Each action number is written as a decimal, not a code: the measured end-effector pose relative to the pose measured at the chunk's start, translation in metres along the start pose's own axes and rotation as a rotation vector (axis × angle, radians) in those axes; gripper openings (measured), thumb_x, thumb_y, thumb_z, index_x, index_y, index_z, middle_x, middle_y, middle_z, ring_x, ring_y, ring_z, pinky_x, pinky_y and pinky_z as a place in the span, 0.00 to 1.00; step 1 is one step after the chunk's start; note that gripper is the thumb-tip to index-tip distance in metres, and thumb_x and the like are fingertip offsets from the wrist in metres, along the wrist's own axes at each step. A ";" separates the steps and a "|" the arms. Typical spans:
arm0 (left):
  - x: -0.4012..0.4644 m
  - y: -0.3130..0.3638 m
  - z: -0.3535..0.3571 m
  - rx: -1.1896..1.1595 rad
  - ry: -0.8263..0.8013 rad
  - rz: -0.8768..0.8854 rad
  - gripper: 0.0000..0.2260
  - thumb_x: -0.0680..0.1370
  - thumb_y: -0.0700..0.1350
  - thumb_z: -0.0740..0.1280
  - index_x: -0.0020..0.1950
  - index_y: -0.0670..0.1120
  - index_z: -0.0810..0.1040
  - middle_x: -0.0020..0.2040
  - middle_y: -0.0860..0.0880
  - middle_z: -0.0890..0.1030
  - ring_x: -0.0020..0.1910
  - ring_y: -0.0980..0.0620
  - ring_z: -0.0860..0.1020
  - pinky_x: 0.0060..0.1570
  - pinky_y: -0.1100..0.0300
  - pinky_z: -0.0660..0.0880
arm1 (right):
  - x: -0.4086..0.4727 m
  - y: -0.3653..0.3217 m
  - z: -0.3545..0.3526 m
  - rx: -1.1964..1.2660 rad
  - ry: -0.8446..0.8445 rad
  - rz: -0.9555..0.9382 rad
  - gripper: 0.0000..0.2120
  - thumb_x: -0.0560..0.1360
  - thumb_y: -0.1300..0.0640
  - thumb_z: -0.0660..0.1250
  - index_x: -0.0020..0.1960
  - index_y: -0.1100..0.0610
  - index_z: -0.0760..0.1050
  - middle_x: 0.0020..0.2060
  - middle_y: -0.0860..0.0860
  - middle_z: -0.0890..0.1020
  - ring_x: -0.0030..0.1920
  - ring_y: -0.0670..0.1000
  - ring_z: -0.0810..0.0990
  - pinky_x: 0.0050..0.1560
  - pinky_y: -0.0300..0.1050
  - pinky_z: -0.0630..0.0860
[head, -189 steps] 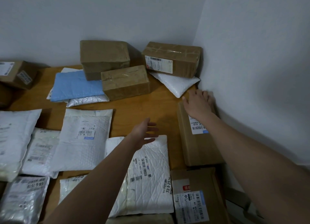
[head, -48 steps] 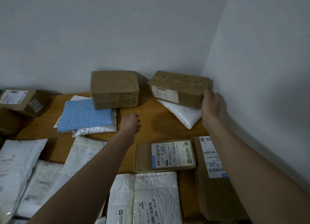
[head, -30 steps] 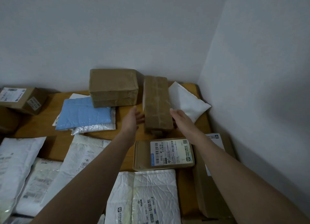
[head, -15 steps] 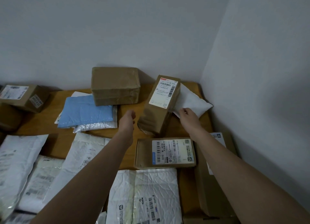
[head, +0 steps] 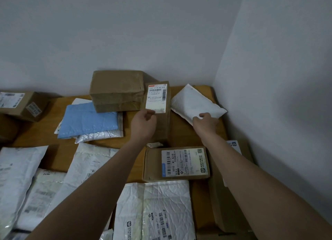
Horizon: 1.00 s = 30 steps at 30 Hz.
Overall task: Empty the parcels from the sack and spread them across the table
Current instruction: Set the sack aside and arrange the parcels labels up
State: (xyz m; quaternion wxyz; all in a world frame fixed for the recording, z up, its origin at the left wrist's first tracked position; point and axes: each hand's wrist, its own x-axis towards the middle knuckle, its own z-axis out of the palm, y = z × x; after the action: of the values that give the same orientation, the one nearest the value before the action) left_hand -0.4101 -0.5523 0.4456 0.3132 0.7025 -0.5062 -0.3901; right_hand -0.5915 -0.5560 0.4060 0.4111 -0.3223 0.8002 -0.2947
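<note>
Two hands are busy near the back corner of the wooden surface, in the upper middle of the frame. The left hand has its fingers curled against the long brown box and touches the edge of its white label. The box lies flat with the label up, likely so the writing can be read. The right hand pinches the near edge of a white padded bag that lies in the corner. My guess is that it is about to slide the bag to a free spot, so the bag and the box do not crowd each other.

Many parcels are already spread out. A big brown box sits against the wall at upper middle, partly on top of a blue padded bag. A flat box with a large label lies in the middle right. White bags fill the lower left, and one crinkled white bag lies at the bottom middle. A small box sits at the far left. The sack cannot be seen, so I cannot tell if it is empty.
</note>
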 end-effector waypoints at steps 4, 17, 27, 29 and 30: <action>0.005 -0.003 0.012 0.320 -0.226 0.170 0.22 0.79 0.38 0.63 0.72 0.47 0.68 0.72 0.49 0.68 0.69 0.50 0.67 0.60 0.63 0.65 | 0.009 0.004 -0.005 0.211 -0.038 0.219 0.24 0.77 0.58 0.61 0.72 0.56 0.62 0.67 0.56 0.64 0.52 0.53 0.71 0.50 0.46 0.76; 0.013 -0.008 0.018 0.325 -0.216 0.125 0.24 0.78 0.37 0.66 0.73 0.50 0.68 0.75 0.50 0.65 0.74 0.48 0.61 0.70 0.55 0.62 | 0.011 0.005 -0.010 0.833 -0.015 0.293 0.16 0.77 0.66 0.64 0.64 0.57 0.74 0.52 0.54 0.79 0.50 0.51 0.81 0.50 0.42 0.80; 0.015 -0.008 0.002 0.103 -0.077 0.023 0.16 0.79 0.35 0.60 0.65 0.44 0.76 0.65 0.46 0.75 0.62 0.48 0.73 0.53 0.57 0.74 | 0.010 0.008 -0.026 0.349 0.240 -0.001 0.16 0.76 0.66 0.61 0.40 0.47 0.79 0.57 0.52 0.79 0.53 0.55 0.79 0.34 0.36 0.73; 0.013 -0.009 -0.001 0.115 0.010 0.028 0.15 0.78 0.35 0.60 0.63 0.44 0.77 0.61 0.45 0.77 0.53 0.49 0.76 0.41 0.64 0.73 | 0.010 0.015 -0.025 0.289 0.242 0.081 0.17 0.75 0.65 0.60 0.40 0.46 0.78 0.57 0.54 0.78 0.55 0.58 0.78 0.32 0.38 0.70; 0.012 -0.011 -0.003 0.134 0.036 0.037 0.15 0.78 0.36 0.61 0.62 0.44 0.77 0.60 0.45 0.77 0.50 0.50 0.77 0.36 0.66 0.71 | 0.009 0.016 -0.024 0.287 0.209 0.108 0.16 0.75 0.66 0.59 0.44 0.47 0.79 0.58 0.54 0.78 0.56 0.57 0.77 0.31 0.38 0.68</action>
State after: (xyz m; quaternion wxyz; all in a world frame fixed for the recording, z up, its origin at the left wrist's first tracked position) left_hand -0.4000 -0.5608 0.4352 0.2817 0.7194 -0.5382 -0.3368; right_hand -0.6203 -0.5475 0.4018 0.3825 -0.1846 0.8045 -0.4152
